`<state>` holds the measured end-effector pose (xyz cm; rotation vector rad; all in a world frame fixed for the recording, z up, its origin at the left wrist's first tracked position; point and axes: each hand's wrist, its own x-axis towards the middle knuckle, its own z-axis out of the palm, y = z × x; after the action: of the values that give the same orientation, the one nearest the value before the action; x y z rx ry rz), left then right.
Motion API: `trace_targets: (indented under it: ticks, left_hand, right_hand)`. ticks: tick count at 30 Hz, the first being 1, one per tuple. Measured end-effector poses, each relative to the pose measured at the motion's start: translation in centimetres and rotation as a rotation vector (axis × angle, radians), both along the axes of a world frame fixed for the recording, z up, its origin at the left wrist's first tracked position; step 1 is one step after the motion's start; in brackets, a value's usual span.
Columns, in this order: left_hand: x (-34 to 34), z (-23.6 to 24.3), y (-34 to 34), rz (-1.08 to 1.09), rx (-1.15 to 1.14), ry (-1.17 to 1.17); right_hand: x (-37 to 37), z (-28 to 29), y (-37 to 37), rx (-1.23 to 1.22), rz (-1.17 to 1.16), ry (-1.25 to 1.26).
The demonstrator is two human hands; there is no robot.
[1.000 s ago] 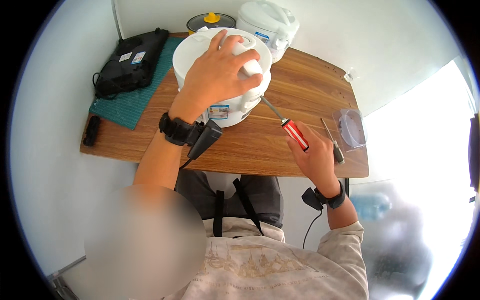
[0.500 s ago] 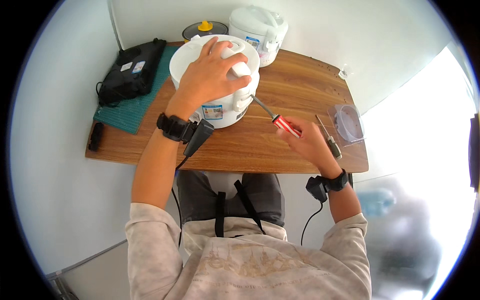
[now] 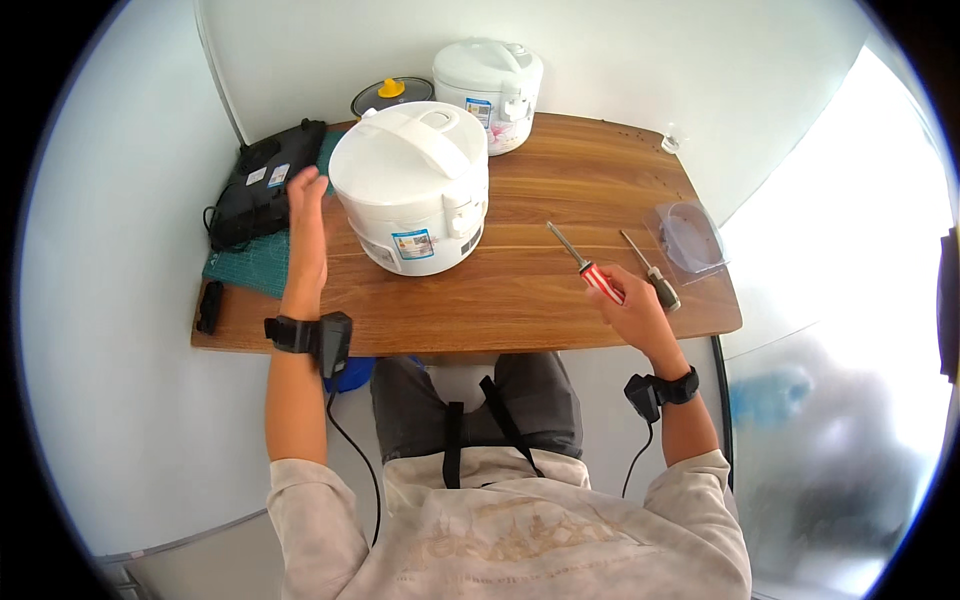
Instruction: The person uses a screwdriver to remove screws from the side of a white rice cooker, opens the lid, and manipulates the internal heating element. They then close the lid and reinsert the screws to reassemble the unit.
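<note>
two cookers on the table [image 3: 520,300] — left hand [image 3: 308,215] open, flat beside the near cooker [image 3: 412,200], lid shut, contents hidden. right hand [image 3: 632,308] grips a red screwdriver [image 3: 585,264], tip aimed at the cooker; a second screwdriver [image 3: 650,271] lies beside a clear tub [image 3: 688,237] — contents unclear.

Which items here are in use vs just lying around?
In use:
- red-handled screwdriver, held in right hand
- big white rice cooker, left hand open beside it

Lying about:
- second screwdriver
- small rice cooker
- clear container
- black case
</note>
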<state>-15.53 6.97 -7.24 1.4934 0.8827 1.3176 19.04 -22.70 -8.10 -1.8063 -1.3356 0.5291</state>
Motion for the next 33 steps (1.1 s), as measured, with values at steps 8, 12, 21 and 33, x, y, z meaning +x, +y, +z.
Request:
trace_targets:
  ticks: [8, 12, 21, 33]
  left_hand:
    - [0.9, -1.3, -3.3, -0.314, -0.200, 0.145]
    - [1.3, -0.8, -3.7, -0.279, -0.175, 0.232]
    - [4.8, -1.6, -2.4, -0.409, -0.159, 0.367]
    - [15.9, -3.2, -4.0, -0.549, -0.009, 0.254]
  right_hand:
    - [-0.9, -4.3, 2.4, 0.192, -0.091, 0.684]
    - [-2.4, -1.1, 8.2, 0.286, -0.054, 0.662]
    - [-5.0, 2.7, 12.7, 0.421, -0.075, 0.392]
    - [-1.7, 4.2, 9.5, 0.484, -0.228, -0.330]
